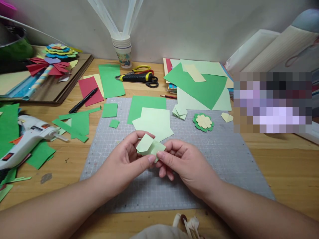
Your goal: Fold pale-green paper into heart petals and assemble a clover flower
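Observation:
My left hand (124, 161) and my right hand (185, 164) meet over the grey cutting mat (219, 159), both pinching a small folded piece of light green paper (149, 146). Fingers of both hands are closed on its edges. Just behind it lie light green paper sheets (154, 122) on a darker green sheet (141, 104). A green and cream paper flower (203, 121) sits on the mat to the right, with a small folded light green piece (179, 112) near it.
A white glue gun (27, 136) lies at left among green paper scraps (74, 124). A black pen (83, 100), scissors and a yellow-black cutter (138, 77), stacked paper cups (122, 49), coloured paper sheets (201, 84) and a paper craft board (53, 66) surround the mat.

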Motion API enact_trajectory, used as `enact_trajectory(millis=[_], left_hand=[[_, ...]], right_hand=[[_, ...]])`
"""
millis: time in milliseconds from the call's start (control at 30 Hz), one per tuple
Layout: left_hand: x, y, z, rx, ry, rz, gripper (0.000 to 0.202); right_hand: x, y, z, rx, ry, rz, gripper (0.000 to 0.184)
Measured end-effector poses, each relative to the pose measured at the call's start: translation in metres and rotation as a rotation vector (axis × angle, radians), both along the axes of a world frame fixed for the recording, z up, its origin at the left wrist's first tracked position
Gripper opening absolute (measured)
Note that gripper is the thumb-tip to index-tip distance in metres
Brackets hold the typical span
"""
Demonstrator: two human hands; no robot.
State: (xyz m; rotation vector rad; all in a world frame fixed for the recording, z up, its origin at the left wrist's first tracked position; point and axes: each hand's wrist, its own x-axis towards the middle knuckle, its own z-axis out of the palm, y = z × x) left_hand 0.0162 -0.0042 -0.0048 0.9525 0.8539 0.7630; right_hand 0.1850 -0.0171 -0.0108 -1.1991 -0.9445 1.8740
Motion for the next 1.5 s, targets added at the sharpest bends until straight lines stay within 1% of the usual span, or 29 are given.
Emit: enact_trajectory(millis=[67,100,200,333,467,567,667,1067,1233,1500], left_hand=[[-0.0023,0.0015,-0.0003,0.015,0.046,0.023,0.014],[-0.0033,0.0025,-0.0003,0.023,0.072,0.028,0.013],[-0.0045,0.0047,0.0014,0.024,0.148,0.007,0.017],[-0.0026,0.0052,0.0051,0.013,0.196,-0.008,0.017],[-0.0021,0.006,0.0048,-0.012,0.198,0.003,0.015],[-0.0038,0.007,0.0026,-0.04,0.168,0.026,0.018],[-0.0059,0.0072,0.0006,-0.052,0.167,0.053,0.019],[-0.0067,0.0068,0.0025,-0.003,0.251,0.056,0.018],[-0.0055,0.0073,0.0035,0.0,0.257,0.059,0.016],[-0.0058,0.007,0.006,0.024,0.296,0.038,0.02]], right_hand=[[-0.0003,0.0,0.0008,-0.016,-0.016,0.018,0.03],[-0.0003,-0.0001,0.0013,-0.021,-0.025,0.027,0.031],[-0.0001,-0.0003,0.0031,-0.011,-0.044,0.04,0.031],[0.0004,-0.0005,0.0047,0.022,-0.077,0.03,0.031],[0.0005,-0.0004,0.0036,0.04,-0.043,0.02,0.033],[0.0009,0.0002,0.001,0.041,0.007,0.018,0.03],[0.0017,0.0009,-0.0009,0.031,0.005,0.01,0.028],[0.0033,0.0012,0.0006,0.032,-0.041,-0.038,0.025],[0.0029,0.001,0.002,0.039,-0.05,-0.035,0.026],[0.0025,0.0003,0.003,0.034,-0.07,-0.028,0.028]])
